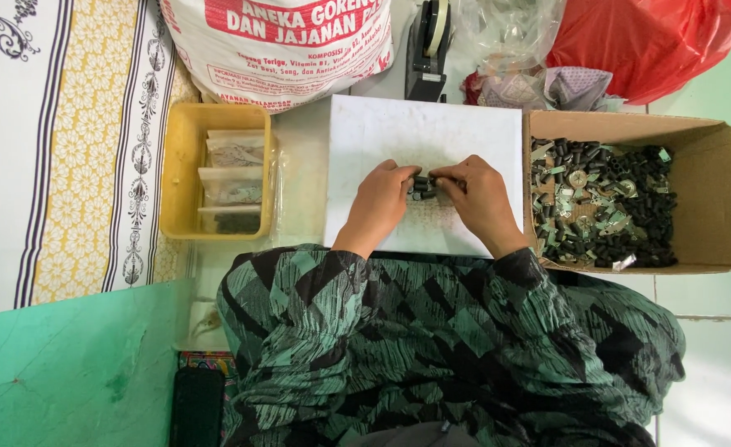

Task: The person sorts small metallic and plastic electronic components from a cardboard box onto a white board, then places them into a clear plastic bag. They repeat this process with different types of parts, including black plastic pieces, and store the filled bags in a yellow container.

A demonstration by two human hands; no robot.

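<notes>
My left hand (382,199) and my right hand (477,199) meet over a white board (382,124) in front of me. Both pinch a small cluster of dark cylindrical parts (422,187) between the fingertips. The parts rest just above the board's middle. My sleeves are green and black patterned fabric.
An open cardboard box (704,199) of small black and metal parts sits to the right. A yellow tray (175,174) with clear packets lies to the left. Behind the board are a large white printed sack (282,50), a tape dispenser (428,50), and a red plastic bag (647,37).
</notes>
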